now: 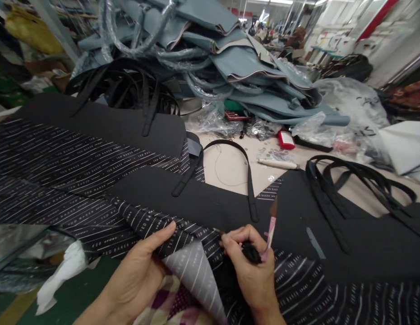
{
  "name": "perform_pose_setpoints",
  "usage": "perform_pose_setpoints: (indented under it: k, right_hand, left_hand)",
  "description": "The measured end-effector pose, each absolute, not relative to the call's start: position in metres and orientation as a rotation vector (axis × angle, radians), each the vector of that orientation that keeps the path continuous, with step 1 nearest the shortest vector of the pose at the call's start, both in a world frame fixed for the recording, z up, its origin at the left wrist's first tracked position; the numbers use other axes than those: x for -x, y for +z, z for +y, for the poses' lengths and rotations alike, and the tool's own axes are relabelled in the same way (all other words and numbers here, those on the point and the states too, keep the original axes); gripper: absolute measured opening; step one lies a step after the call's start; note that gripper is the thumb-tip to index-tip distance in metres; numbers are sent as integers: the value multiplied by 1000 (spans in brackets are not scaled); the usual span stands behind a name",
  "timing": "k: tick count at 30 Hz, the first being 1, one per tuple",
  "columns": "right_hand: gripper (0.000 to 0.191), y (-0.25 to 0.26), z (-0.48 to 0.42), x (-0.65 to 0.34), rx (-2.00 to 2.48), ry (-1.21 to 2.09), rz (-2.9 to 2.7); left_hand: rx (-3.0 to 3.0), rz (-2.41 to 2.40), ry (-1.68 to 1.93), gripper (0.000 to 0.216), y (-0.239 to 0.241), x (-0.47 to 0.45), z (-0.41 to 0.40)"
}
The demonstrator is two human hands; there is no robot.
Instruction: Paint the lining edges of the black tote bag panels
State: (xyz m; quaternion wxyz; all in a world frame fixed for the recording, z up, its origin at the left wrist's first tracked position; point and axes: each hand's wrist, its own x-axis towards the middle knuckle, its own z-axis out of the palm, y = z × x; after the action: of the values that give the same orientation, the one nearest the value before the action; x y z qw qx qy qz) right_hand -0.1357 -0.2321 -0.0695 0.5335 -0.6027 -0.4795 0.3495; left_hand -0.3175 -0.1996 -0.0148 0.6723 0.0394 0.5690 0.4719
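My left hand (pixel 138 266) is closed on black lining fabric (pixel 159 237) printed with white stripes and lettering, thumb on top and fingers underneath. A grey underside flap (pixel 196 266) hangs beside it. My right hand (pixel 252 271) is closed around a slim pink-handled tool (pixel 271 230), whose brown pointed end sticks up. A small brown tip (pixel 218 231) also shows at its fingertips, close to the lining's edge; its handle is hidden. Something black (pixel 251 253) is tucked in the same hand. Beyond both hands lies a black bag panel (pixel 210 198) with a looped strap (pixel 245 158).
More black panels (pixel 145 128) and straps (pixel 358 174) lie left and right. Behind is a tall pile of blue-grey bags (pixel 223 58) with plastic-wrapped handles. A white pen-like stick (pixel 278 163), a red box (pixel 286 140) and clear plastic (pixel 352 104) are on the table (pixel 226 167).
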Motion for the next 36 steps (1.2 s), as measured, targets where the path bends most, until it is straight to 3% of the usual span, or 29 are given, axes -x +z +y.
perform_pose_setpoints:
  k: [13,36]
  right_hand:
    - [25,-70,-230,136,1450,821,-1158]
    - [27,-65,-231,143,1430,804,-1152]
  left_hand:
    - [-131,1415,903,8,-27,296,-184]
    - [-51,1271,986,19,-42,308,-203]
